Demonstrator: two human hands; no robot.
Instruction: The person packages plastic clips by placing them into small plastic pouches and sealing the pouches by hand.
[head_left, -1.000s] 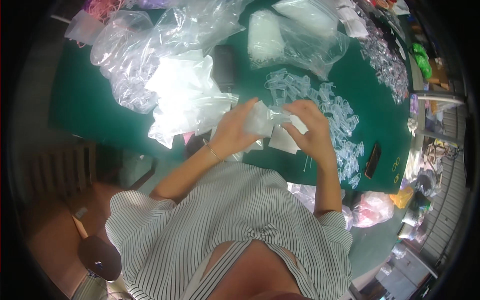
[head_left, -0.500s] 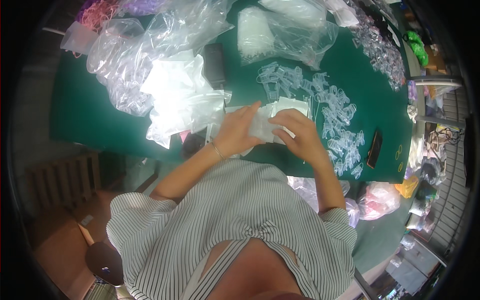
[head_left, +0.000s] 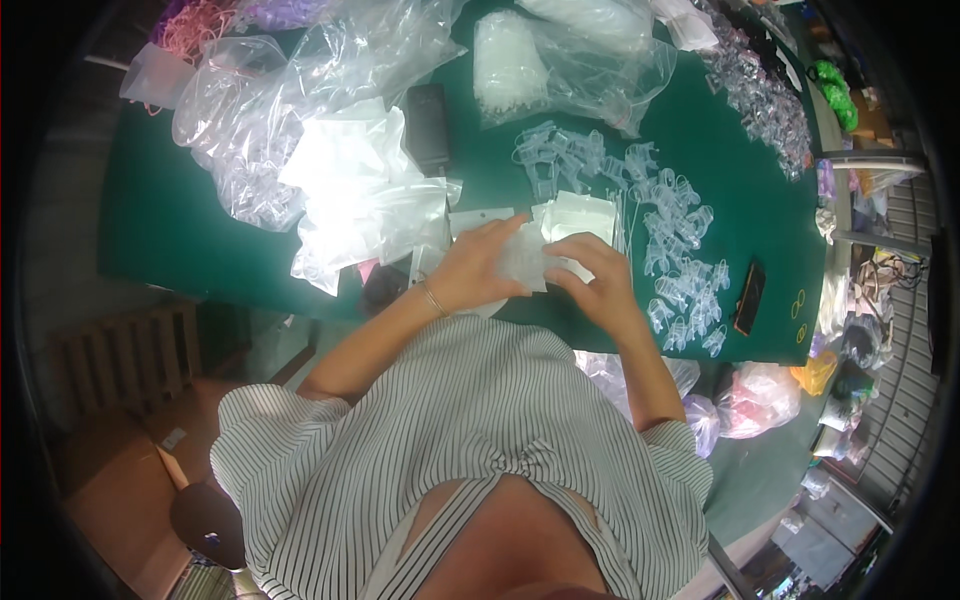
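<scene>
At the near edge of the table a small translucent plastic bag (head_left: 522, 258) is held between my two hands. My left hand (head_left: 468, 265) grips its left side, thumb below and fingers above. My right hand (head_left: 597, 277) pinches its right edge between thumb and bent fingers. Just beyond my right hand lies a stack of flat white packets (head_left: 580, 216). A pale flat piece (head_left: 482, 218) shows behind my left fingers. To the left is a shiny heap of white plastic bags (head_left: 365, 190). What is inside the held bag, if anything, I cannot make out.
Clear plastic clips (head_left: 675, 220) are scattered to the right, with a phone (head_left: 749, 298) beyond them. A dark box (head_left: 428, 125) stands behind the white bags. Large clear bags (head_left: 260, 150) cover the far left; a bag of small white pieces (head_left: 510, 75) lies at the back.
My right hand has drawn slightly toward me, and the held bag with it. More of the white packet stack and the pale flat piece behind my left fingers now shows.
</scene>
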